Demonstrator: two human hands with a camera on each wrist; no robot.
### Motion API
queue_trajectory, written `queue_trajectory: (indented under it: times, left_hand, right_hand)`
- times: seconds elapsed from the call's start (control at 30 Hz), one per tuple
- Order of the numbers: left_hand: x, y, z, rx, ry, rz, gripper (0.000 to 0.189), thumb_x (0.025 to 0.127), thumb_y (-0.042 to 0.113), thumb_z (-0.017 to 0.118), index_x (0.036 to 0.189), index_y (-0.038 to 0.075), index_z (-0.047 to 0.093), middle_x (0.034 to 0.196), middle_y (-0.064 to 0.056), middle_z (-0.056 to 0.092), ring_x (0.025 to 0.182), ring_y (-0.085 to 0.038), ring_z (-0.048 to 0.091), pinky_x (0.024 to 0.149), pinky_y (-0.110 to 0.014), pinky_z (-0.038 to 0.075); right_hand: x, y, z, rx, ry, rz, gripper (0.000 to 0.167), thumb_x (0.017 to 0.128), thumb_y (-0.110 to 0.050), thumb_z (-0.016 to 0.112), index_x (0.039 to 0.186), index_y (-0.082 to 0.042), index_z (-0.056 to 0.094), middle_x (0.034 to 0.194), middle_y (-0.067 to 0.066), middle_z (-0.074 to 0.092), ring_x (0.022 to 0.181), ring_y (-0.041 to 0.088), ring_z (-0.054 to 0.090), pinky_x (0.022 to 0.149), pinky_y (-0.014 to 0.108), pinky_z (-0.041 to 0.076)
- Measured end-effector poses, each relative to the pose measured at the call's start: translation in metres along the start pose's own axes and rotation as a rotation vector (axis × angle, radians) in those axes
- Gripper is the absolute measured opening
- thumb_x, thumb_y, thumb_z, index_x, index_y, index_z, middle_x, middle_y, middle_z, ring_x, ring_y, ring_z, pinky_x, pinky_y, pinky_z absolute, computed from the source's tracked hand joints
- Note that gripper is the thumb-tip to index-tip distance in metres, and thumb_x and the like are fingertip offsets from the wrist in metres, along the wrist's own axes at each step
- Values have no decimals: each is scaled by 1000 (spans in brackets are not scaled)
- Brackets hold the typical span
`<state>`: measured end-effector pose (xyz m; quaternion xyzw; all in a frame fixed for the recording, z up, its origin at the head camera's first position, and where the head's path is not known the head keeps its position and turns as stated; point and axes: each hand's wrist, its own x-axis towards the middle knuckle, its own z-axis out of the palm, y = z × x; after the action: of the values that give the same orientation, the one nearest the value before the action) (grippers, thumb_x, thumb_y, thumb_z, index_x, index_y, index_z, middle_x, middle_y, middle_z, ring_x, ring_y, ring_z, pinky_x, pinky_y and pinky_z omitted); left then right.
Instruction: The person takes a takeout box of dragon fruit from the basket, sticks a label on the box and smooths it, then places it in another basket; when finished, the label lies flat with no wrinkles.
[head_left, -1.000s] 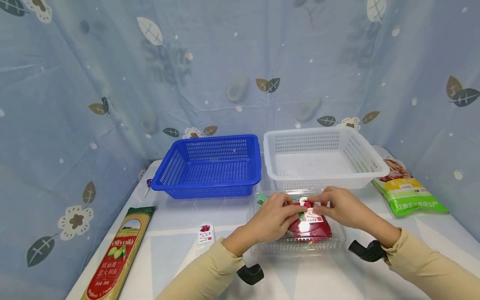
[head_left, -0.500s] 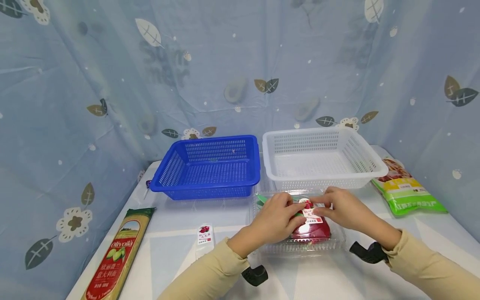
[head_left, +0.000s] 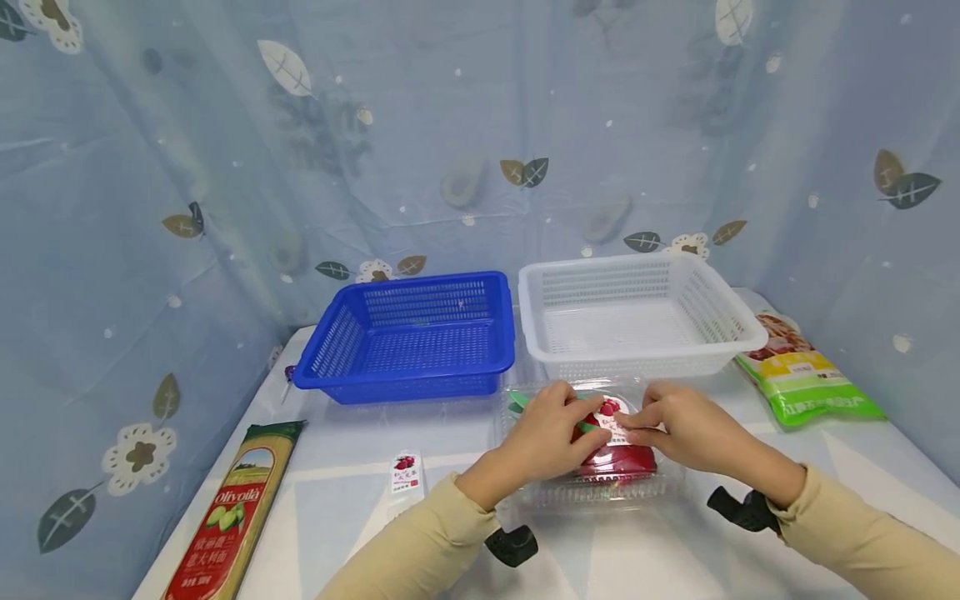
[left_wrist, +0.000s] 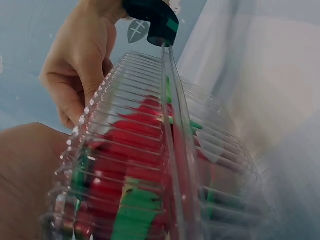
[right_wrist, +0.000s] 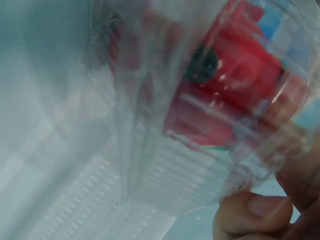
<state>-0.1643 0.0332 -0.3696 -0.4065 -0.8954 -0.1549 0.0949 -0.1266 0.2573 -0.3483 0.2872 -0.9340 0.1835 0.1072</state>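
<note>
A clear ribbed plastic box (head_left: 592, 494) sits on the table, with a red dragon fruit (head_left: 618, 462) inside showing green tips. On its lid lies a white label (head_left: 610, 414) with a red fruit picture. My left hand (head_left: 547, 437) touches the label's left side, thumb and forefinger apart. From the other side, my right hand (head_left: 693, 427) touches its right edge with thumb and forefinger close together. In the left wrist view the right hand (left_wrist: 82, 62) bends down at the lid. The right wrist view is blurred; the box (right_wrist: 200, 175) fills much of it.
A blue basket (head_left: 427, 385) and a white basket (head_left: 645, 362) stand behind the box. At left lie a spaghetti pack (head_left: 232, 517) and a small lollipop (head_left: 289, 372). A white piece with a similar label (head_left: 406, 473) lies left of my hand. A green food bag (head_left: 813, 379) lies at right.
Both hands stay at the label. The right thumb and forefinger have come closer together, and the left ones have spread apart along its side. The view shifts slightly.
</note>
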Motion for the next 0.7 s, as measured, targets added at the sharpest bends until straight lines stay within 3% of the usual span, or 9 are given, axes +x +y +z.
queue_trajectory:
  times: [0.27,0.7]
  left_hand:
    - [1,0,0,-46,-11,-39,45,94,44,60,133,22,63,90,1,50,78,-8,39,66,-16,28]
    - [0,-1,3,-80,32,-22,41,91,43,64,128,24,67,87,1,48,77,-8,37,65,-15,27]
  right_hand:
    - [2,0,2,42,-39,116,42,81,-26,79,119,-7,72,69,-10,48,58,-1,32,51,18,34]
    - [0,6,2,84,-23,33,34,79,-22,80,109,-7,76,68,-12,49,59,-3,32,51,16,32]
